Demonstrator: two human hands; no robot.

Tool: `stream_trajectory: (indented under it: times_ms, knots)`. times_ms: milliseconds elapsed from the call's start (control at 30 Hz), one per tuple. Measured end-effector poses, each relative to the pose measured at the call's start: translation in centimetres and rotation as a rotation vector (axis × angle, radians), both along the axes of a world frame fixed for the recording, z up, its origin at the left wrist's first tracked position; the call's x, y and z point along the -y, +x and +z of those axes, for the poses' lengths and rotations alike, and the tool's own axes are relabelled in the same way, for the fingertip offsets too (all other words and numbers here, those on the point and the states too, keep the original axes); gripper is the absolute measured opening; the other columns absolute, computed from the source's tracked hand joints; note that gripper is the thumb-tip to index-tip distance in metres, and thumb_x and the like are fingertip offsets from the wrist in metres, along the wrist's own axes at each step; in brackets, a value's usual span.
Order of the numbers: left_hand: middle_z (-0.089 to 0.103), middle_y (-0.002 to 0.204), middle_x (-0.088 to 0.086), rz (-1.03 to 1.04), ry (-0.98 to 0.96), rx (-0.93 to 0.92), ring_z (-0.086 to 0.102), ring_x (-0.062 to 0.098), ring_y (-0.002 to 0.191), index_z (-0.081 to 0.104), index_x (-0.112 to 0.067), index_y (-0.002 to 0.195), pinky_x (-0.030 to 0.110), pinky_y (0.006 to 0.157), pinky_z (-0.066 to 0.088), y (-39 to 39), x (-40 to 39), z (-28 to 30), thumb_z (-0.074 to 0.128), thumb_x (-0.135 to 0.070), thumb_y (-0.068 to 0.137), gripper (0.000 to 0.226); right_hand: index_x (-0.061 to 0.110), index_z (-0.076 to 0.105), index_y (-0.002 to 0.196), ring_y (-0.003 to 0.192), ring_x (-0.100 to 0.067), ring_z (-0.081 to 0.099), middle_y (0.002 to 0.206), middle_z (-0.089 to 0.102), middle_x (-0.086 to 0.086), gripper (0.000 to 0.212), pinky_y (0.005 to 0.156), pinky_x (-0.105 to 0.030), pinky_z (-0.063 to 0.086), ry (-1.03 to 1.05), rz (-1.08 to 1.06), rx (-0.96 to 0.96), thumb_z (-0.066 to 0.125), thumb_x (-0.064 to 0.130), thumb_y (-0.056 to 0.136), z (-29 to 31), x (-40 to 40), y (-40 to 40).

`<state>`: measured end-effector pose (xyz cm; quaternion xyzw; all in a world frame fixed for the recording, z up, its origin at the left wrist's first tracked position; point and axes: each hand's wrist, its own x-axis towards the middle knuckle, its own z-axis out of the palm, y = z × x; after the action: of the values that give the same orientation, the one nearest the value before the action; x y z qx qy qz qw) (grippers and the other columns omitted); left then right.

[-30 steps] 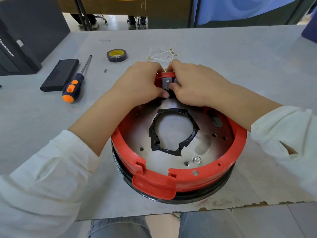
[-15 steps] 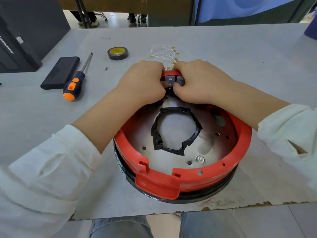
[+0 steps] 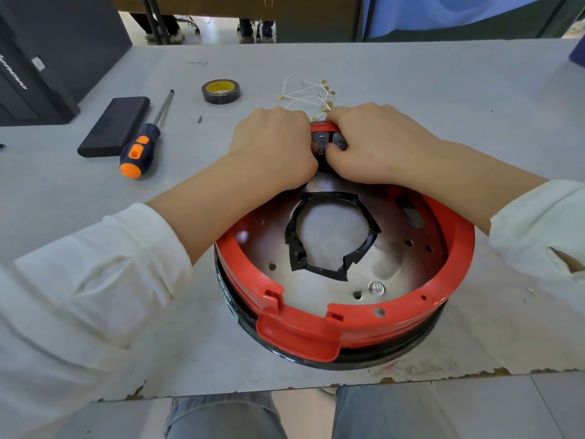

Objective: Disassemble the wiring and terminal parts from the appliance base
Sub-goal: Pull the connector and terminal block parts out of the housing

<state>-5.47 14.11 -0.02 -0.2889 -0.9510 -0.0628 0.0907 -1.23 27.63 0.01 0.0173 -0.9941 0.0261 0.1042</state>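
Terminal block [image 3: 327, 141] half under hands [image 3: 376, 144]

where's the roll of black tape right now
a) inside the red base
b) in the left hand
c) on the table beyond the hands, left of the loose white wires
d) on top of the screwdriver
c: the tape roll lies flat on the table, left of the loose white wires and right of the screwdriver, while both hands work at the far rim of the red base.

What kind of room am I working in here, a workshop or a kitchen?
Probably a workshop or lab bench: a worn grey table holds a screwdriver, a tape roll and loose terminal wires beside the appliance base.
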Motion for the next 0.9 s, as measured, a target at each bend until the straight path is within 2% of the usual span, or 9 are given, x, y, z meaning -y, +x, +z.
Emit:
stream_trajectory:
  times_ms: [167, 367, 533, 600, 667, 700, 833, 900]
  knots:
    - [0.059, 0.098, 0.018, -0.003, 0.002, 0.006, 0.039, 0.030, 0.077, 0.042, -0.019, 0.088, 0.035, 0.064, 0.030, 0.08, -0.07, 0.16, 0.053, -0.022, 0.083, 0.012, 0.016, 0.045, 0.090, 0.069, -0.029, 0.039, 0.065, 0.033, 0.004, 0.012, 0.060, -0.033, 0.030, 0.023, 0.001, 0.001, 0.045, 0.026, 0.084, -0.08, 0.04, -0.19]
    - [0.058, 0.096, 0.017, 0.016, 0.003, 0.012, 0.037, 0.029, 0.076, 0.042, -0.017, 0.087, 0.034, 0.063, 0.029, 0.30, -0.09, 0.28, 0.052, -0.019, 0.082, 0.011, 0.015, 0.043, 0.094, 0.070, -0.028, 0.039, 0.070, 0.036, 0.001, 0.014, 0.055, -0.033, 0.024, 0.039, -0.004, 0.007, 0.043, 0.026, 0.085, -0.15, 0.18, -0.14]
    - [0.060, 0.100, 0.018, 0.028, -0.018, -0.004, 0.042, 0.031, 0.078, 0.045, -0.017, 0.089, 0.034, 0.063, 0.030, 0.43, -0.27, 0.11, 0.052, -0.020, 0.083, 0.009, 0.016, 0.038, 0.092, 0.072, -0.029, 0.036, 0.086, 0.047, -0.007, 0.012, 0.052, -0.034, 0.019, 0.034, -0.030, 0.035, 0.041, 0.027, 0.087, 0.17, 0.46, 0.12]
    - [0.061, 0.105, 0.018, 0.036, -0.030, -0.031, 0.053, 0.037, 0.089, 0.053, -0.014, 0.097, 0.034, 0.065, 0.031, 0.28, -0.48, 0.05, 0.051, -0.019, 0.084, 0.014, 0.015, 0.036, 0.092, 0.074, -0.029, 0.035, 0.098, 0.056, -0.016, 0.012, 0.055, -0.035, 0.020, 0.026, -0.054, 0.045, 0.038, 0.027, 0.090, 0.23, 0.69, -0.09]
    - [0.061, 0.108, 0.018, 0.032, -0.062, -0.047, 0.055, 0.039, 0.099, 0.055, -0.011, 0.106, 0.035, 0.066, 0.031, 0.13, -0.59, -0.02, 0.050, -0.017, 0.085, 0.022, 0.014, 0.035, 0.093, 0.074, -0.029, 0.034, 0.107, 0.058, -0.020, 0.012, 0.059, -0.035, 0.022, 0.038, -0.055, 0.068, 0.036, 0.026, 0.093, 0.25, 0.68, -0.33]
    - [0.061, 0.109, 0.019, 0.015, -0.073, -0.045, 0.055, 0.039, 0.098, 0.054, -0.011, 0.105, 0.035, 0.066, 0.031, 0.05, -0.54, -0.06, 0.049, -0.016, 0.085, 0.021, 0.015, 0.035, 0.093, 0.074, -0.029, 0.035, 0.108, 0.058, -0.020, 0.012, 0.060, -0.035, 0.024, 0.041, -0.047, 0.075, 0.035, 0.026, 0.093, 0.22, 0.64, -0.37]
    - [0.061, 0.105, 0.019, -0.010, -0.023, -0.016, 0.044, 0.032, 0.079, 0.046, -0.016, 0.092, 0.034, 0.065, 0.029, -0.17, -0.18, -0.02, 0.047, -0.015, 0.085, 0.008, 0.016, 0.035, 0.093, 0.073, -0.029, 0.037, 0.099, 0.057, -0.016, 0.012, 0.060, -0.035, 0.025, 0.037, -0.028, 0.050, 0.034, 0.028, 0.092, 0.13, 0.41, -0.29]
    - [0.061, 0.106, 0.018, -0.006, 0.027, 0.020, 0.044, 0.031, 0.080, 0.042, -0.016, 0.089, 0.034, 0.065, 0.029, -0.38, -0.12, -0.10, 0.045, -0.017, 0.086, 0.004, 0.016, 0.037, 0.096, 0.073, -0.029, 0.039, 0.088, 0.051, -0.006, 0.018, 0.060, -0.035, 0.026, -0.027, -0.034, 0.033, 0.036, 0.034, 0.089, 0.08, 0.36, -0.26]
